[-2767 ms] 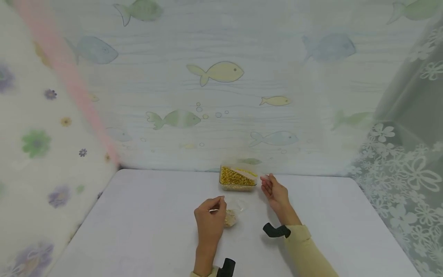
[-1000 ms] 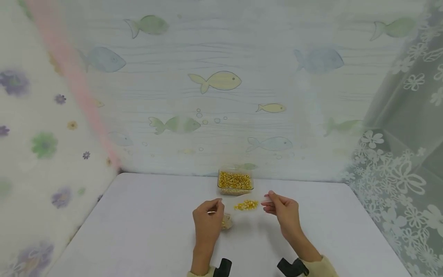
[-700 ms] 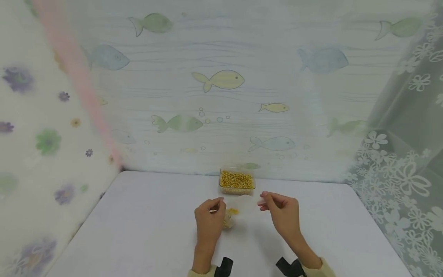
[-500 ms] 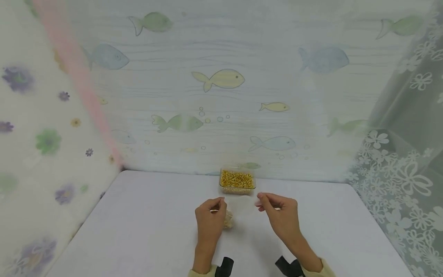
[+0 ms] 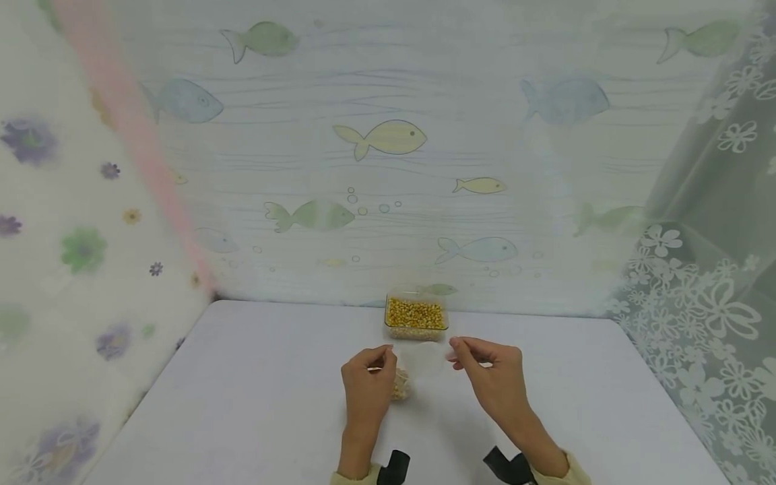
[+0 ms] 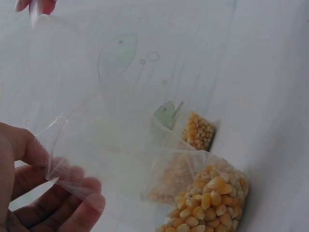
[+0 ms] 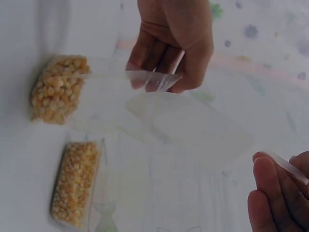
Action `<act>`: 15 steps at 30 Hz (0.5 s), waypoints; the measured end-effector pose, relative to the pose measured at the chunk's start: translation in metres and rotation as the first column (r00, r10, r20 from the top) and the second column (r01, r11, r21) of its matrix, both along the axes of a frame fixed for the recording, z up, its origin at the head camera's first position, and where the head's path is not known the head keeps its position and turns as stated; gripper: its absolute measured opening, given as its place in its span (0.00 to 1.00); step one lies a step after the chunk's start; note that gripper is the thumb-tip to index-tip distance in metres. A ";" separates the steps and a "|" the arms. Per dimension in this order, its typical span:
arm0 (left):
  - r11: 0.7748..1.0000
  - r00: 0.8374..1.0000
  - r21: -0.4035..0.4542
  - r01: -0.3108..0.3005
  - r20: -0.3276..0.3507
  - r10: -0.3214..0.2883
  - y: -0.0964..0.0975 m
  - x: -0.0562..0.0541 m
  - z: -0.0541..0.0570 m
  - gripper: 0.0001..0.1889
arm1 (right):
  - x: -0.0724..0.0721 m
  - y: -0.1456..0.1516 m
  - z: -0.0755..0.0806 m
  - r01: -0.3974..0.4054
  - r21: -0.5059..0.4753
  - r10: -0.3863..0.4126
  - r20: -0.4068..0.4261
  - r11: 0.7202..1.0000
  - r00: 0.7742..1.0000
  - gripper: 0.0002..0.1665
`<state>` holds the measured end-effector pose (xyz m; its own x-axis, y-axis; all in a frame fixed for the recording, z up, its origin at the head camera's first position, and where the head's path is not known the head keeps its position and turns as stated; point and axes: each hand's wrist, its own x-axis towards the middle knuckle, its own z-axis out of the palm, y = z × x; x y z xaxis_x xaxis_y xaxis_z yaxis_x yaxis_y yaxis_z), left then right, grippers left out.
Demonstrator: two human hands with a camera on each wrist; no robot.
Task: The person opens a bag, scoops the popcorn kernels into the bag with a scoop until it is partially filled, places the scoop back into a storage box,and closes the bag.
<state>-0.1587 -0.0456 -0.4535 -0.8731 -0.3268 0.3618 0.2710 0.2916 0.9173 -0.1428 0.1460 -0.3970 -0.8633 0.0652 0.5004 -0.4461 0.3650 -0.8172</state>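
My left hand (image 5: pixel 368 387) pinches the upper edge of a clear plastic bag (image 6: pixel 96 145), its mouth spread apart. Yellow corn kernels (image 6: pixel 212 198) fill the bag's bottom, which rests on the white table. To the right, my right hand (image 5: pixel 494 370) pinches the handle of a translucent white scoop (image 7: pixel 193 125) between thumb and fingers. The scoop is tilted, its bowl end at the bag's mouth, and no kernels show in it. Just behind both hands stands a rectangular clear container (image 5: pixel 415 333) holding many corn kernels.
The white table (image 5: pixel 261 384) reaches back to a pale wall hanging (image 5: pixel 388 182) printed with fish. A flowered cloth (image 5: pixel 79 303) hangs on the left and a sheer lace curtain (image 5: pixel 709 303) on the right.
My right hand has brought the scoop, loaded with kernels, from the container to the bag and tipped it leftward. The kernels have slid out of it into the bag. My left hand stays put.
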 end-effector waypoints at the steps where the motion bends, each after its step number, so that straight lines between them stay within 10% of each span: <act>1: 1.000 1.000 0.002 -0.001 0.004 0.001 0.000 0.000 0.000 0.08 | -0.001 0.000 0.000 0.001 -0.007 -0.001 -0.022 1.000 1.000 0.06; 15: 1.000 1.000 0.015 -0.003 -0.001 0.003 -0.001 -0.001 -0.002 0.07 | -0.042 0.021 -0.004 0.105 -0.165 -0.155 -0.326 0.981 0.932 0.07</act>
<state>-0.1600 -0.0469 -0.4557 -0.8717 -0.3347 0.3580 0.2715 0.2784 0.9213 -0.1845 0.1666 -0.4013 -0.6252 0.2574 0.7368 -0.6600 0.3296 -0.6751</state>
